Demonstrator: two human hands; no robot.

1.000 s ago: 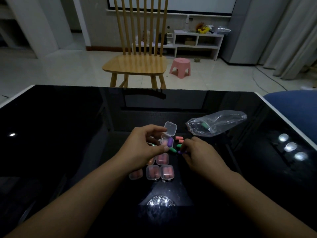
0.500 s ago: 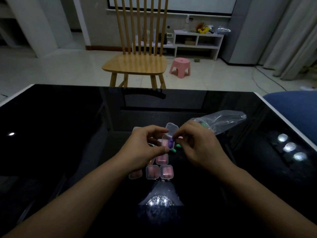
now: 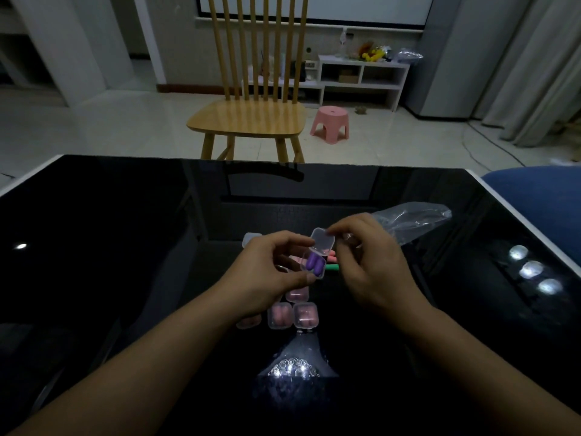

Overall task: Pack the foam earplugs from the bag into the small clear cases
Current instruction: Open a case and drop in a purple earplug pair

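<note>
1. I take the open case (image 3: 312,265) as my landmark. It is held up off the black table (image 3: 94,247), between the two hands, roughly centred in the head view.
2. My left hand (image 3: 267,278) grips the case's base, thumb on the near edge and fingers curled round the far side. Two purple earplugs (image 3: 315,265) lie inside it side by side, their long axes running away from me and a little leftward.
3. My right hand (image 3: 367,265) is just right of the case. Its fingertips (image 3: 330,230) pinch the top edge of the lid (image 3: 323,242), which stands up from the far side of the base.
4. The relation that matters, as I judge it: the lid hinges at the far edge, so closing means swinging it toward me and down onto the base. The right hand is the nearer one for that and already has it.
5. Just right of the case and below it on the table lie loose earplugs, one pink (image 3: 331,256) and one green (image 3: 332,266).
6. The bag (image 3: 418,223) lies further right and beyond the case, partly behind my right hand.
7. Nearer me than the case sit closed cases (image 3: 292,314) with pink plugs, so the job looks partly done.
8. I can read no brand, label or writing anywhere; the light is dim.
</note>
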